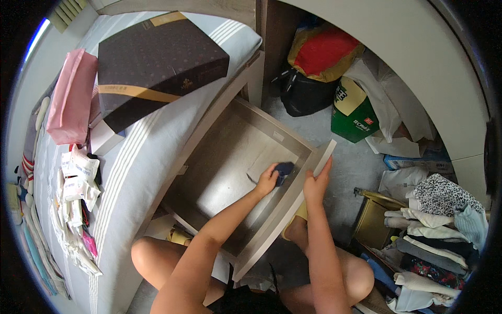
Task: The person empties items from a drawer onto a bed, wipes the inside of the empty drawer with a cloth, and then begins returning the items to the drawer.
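A wooden drawer (227,157) is pulled out from the bed base in front of me. Inside it, near the front panel, my left hand (268,179) holds a small dark blue cloth item (284,172) against the drawer's inner side. A thin dark strap or cord lies just left of those fingers on the drawer floor. My right hand (317,183) grips the top edge of the drawer's front panel (288,214), thumb on the near face and fingers along its outer side. Whether the cloth is folded or crumpled is hard to tell.
The bed (145,157) at left bears a dark gift box (157,59), a pink bag (72,98) and several wipes packets (78,172). Bags and a green box (355,121) stand on the floor beyond the drawer. Folded clothes (431,239) fill the right side.
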`<move>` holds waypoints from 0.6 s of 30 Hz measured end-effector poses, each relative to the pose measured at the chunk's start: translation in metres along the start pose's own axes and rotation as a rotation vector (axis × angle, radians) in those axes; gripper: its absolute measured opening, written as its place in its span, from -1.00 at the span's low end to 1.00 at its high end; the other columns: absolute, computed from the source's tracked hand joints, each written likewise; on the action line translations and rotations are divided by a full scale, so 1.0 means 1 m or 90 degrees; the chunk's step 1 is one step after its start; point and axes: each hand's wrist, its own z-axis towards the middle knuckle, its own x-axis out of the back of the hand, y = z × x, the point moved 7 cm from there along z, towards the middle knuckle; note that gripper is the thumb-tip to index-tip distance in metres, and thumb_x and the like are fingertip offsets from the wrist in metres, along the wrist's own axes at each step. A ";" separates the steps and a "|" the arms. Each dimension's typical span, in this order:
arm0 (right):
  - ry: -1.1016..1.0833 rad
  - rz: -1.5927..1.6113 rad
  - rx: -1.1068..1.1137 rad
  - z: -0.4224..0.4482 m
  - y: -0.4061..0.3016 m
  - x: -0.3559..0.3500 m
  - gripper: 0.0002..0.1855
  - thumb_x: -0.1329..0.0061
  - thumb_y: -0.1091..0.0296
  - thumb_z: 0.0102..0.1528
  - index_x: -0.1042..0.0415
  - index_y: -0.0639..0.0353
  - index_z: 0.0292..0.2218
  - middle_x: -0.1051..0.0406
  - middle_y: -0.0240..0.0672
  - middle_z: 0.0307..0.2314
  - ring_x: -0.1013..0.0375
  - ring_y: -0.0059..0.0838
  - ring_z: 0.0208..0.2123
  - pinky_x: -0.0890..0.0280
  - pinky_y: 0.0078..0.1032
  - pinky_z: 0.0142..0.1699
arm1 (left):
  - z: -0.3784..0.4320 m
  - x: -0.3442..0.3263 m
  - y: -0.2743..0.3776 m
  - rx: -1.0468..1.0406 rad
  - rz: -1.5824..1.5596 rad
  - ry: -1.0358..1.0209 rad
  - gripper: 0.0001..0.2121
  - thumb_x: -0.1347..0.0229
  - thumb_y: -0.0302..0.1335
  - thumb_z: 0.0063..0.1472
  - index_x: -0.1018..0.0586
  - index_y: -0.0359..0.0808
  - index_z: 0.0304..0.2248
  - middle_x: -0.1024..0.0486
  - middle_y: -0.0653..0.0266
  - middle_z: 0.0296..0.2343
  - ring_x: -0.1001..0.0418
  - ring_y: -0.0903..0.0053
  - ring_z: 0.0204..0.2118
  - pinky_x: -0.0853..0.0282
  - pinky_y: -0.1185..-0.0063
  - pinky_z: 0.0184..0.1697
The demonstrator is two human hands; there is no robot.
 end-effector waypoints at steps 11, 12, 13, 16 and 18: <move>-0.020 0.033 -0.081 -0.002 0.012 -0.002 -0.24 0.22 0.65 -0.14 0.20 0.18 0.08 -0.15 0.06 -0.11 -0.19 -0.08 -0.08 -0.07 -0.39 0.00 | 0.131 0.102 0.101 0.022 0.199 0.384 -0.38 0.13 -0.27 0.12 0.14 -0.27 0.08 0.07 -0.34 -0.02 -0.01 -0.11 0.00 0.02 0.34 0.03; -0.006 0.036 -0.058 -0.002 0.011 -0.001 -0.27 0.23 0.63 -0.13 0.17 0.19 0.08 -0.17 0.01 -0.11 -0.21 -0.18 -0.08 -0.08 -0.45 -0.01 | 0.134 0.096 0.100 0.068 0.243 0.390 -0.33 0.13 -0.28 0.11 0.27 -0.19 0.09 0.22 -0.57 -0.07 0.04 -0.32 -0.05 0.02 0.25 0.01; -0.008 0.034 -0.061 -0.002 0.011 -0.001 -0.27 0.23 0.63 -0.13 0.17 0.19 0.08 -0.17 0.01 -0.11 -0.21 -0.18 -0.08 -0.08 -0.45 -0.01 | 0.132 0.087 0.100 0.073 0.243 0.389 -0.33 0.13 -0.28 0.11 0.27 -0.19 0.09 0.22 -0.57 -0.07 0.04 -0.32 -0.05 0.02 0.25 0.01; -0.015 0.049 -0.059 -0.002 0.007 -0.002 -0.28 0.25 0.62 -0.14 0.17 0.19 0.07 -0.17 0.01 -0.11 -0.22 -0.17 -0.09 -0.09 -0.44 -0.02 | 0.115 0.050 0.105 0.058 0.271 0.350 -0.33 0.12 -0.32 0.11 0.27 -0.21 0.08 0.26 -0.62 -0.09 0.02 -0.36 -0.09 0.03 0.21 0.00; -0.047 0.094 -0.120 -0.007 0.006 -0.010 -0.27 0.28 0.62 -0.16 0.17 0.19 0.07 -0.16 0.00 -0.11 -0.22 -0.17 -0.09 -0.09 -0.43 -0.02 | 0.096 0.004 0.092 -0.039 0.347 0.244 -0.31 0.13 -0.30 0.11 0.30 -0.21 0.08 0.37 -0.66 -0.10 0.07 -0.36 -0.06 0.10 0.25 0.05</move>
